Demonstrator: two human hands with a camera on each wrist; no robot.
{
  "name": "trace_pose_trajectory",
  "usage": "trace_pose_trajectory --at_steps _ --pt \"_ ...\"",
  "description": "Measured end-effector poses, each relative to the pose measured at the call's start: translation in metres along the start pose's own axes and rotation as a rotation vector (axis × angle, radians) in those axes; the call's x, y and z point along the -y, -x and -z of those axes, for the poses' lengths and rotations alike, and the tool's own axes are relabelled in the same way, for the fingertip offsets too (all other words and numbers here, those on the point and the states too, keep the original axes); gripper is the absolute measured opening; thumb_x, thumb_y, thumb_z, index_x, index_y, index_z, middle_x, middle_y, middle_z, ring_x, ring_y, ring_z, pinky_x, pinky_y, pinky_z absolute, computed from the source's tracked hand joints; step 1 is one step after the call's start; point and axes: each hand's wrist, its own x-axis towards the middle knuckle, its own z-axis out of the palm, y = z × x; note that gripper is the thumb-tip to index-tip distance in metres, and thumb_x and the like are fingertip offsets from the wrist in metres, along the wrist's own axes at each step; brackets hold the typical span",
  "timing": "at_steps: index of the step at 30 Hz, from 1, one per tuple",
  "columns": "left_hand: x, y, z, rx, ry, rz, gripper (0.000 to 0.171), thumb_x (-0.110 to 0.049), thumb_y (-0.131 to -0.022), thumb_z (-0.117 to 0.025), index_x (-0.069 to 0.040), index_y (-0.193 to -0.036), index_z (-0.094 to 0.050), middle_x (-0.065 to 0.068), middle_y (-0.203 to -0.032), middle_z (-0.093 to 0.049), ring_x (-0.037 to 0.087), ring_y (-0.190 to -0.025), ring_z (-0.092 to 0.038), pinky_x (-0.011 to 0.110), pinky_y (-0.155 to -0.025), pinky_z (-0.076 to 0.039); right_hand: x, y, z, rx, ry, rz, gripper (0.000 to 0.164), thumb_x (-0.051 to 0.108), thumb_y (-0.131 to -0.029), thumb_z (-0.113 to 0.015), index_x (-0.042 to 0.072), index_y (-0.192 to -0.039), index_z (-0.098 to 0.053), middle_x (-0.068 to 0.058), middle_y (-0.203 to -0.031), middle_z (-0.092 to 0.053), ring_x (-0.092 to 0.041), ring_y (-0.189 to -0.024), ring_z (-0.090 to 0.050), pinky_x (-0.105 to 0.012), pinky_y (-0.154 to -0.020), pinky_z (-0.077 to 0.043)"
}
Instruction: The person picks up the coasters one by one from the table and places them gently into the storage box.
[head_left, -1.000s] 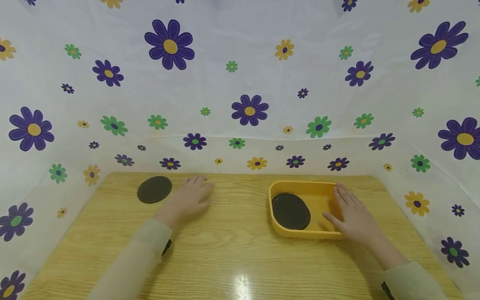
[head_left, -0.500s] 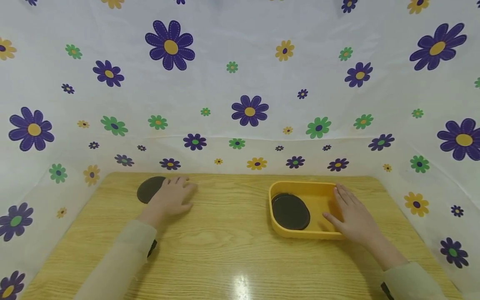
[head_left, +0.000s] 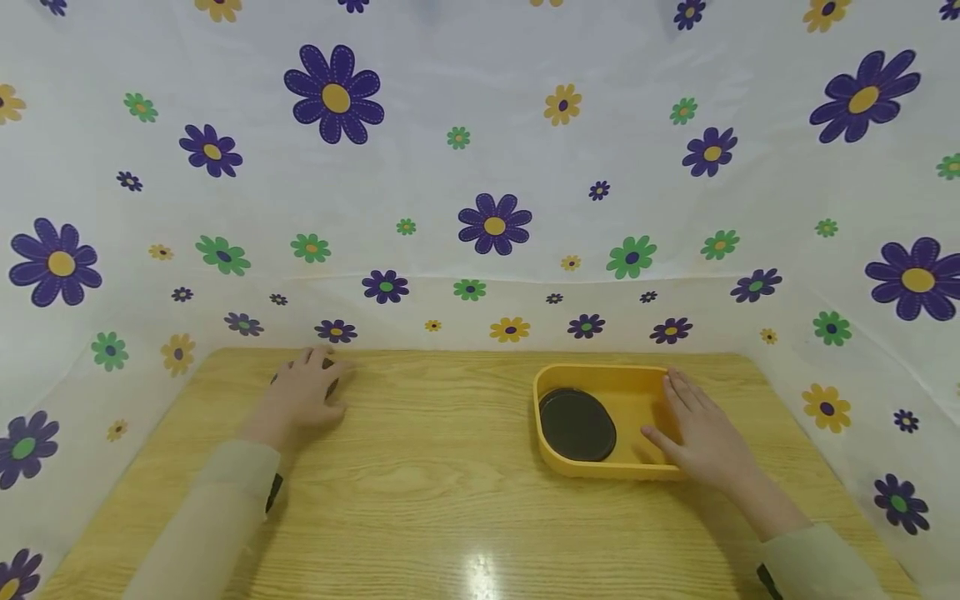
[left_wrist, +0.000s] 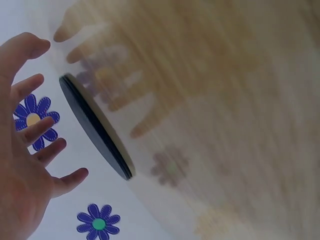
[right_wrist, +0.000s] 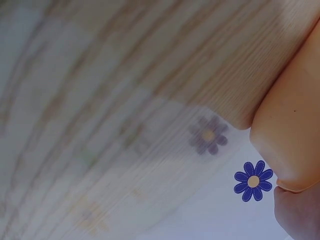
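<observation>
My left hand [head_left: 300, 390], fingers spread, hovers over a thin round black disc [left_wrist: 95, 127] that looks like a coaster. In the head view the hand covers most of it. The left wrist view shows a gap between the fingers and the disc, which lies flat on the table. At the right, an orange-yellow tray [head_left: 600, 471] with raised walls holds a similar black disc [head_left: 577, 425] at its left end. My right hand [head_left: 708, 437] rests on the tray's right wall, fingers straight along the rim and thumb over the inside.
The wood-grain table [head_left: 435, 500] is glossy and reflects light. White cloth [head_left: 420, 175] printed with purple, green and yellow flowers stands round its back and both sides. The table's back edge lies just beyond the left hand.
My left hand has moved left, from beside the loose disc to over it. The right hand and the tray have stayed in place.
</observation>
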Motion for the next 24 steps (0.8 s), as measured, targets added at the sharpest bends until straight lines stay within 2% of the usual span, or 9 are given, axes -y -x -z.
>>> trace_pose_trajectory --at_steps 9,17,24 --pt "0.021 0.000 0.003 0.047 0.058 0.066 0.073 -0.033 -0.081 -0.072 -0.010 -0.149 -0.057 0.035 -0.156 -0.037 0.061 -0.139 -0.038 0.080 -0.105 -0.040 0.000 0.000 0.000 0.004 -0.005 -0.008 0.094 0.053 -0.104 -0.058 -0.015 -0.161 -0.025 -0.034 -0.171 -0.021 -0.052 -0.159 -0.022 -0.060 -0.130 -0.021" --pt "0.037 -0.004 -0.004 0.031 0.100 0.093 0.073 -0.037 -0.082 -0.075 -0.011 -0.148 -0.058 0.039 -0.151 -0.039 0.064 -0.132 -0.044 0.079 -0.102 -0.043 -0.002 0.002 0.000 0.004 -0.007 -0.014 0.094 0.053 -0.105 -0.057 -0.015 -0.161 -0.025 -0.034 -0.171 -0.020 -0.052 -0.159 -0.021 -0.054 -0.133 -0.014" --pt "0.046 -0.003 -0.007 0.063 0.108 0.142 0.078 -0.041 -0.082 -0.074 -0.010 -0.151 -0.053 0.042 -0.150 -0.040 0.064 -0.132 -0.044 0.080 -0.103 -0.041 -0.002 0.001 -0.002 0.005 -0.017 -0.015 0.094 0.053 -0.104 -0.057 -0.014 -0.162 -0.024 -0.033 -0.171 -0.020 -0.051 -0.159 -0.021 -0.058 -0.131 -0.018"
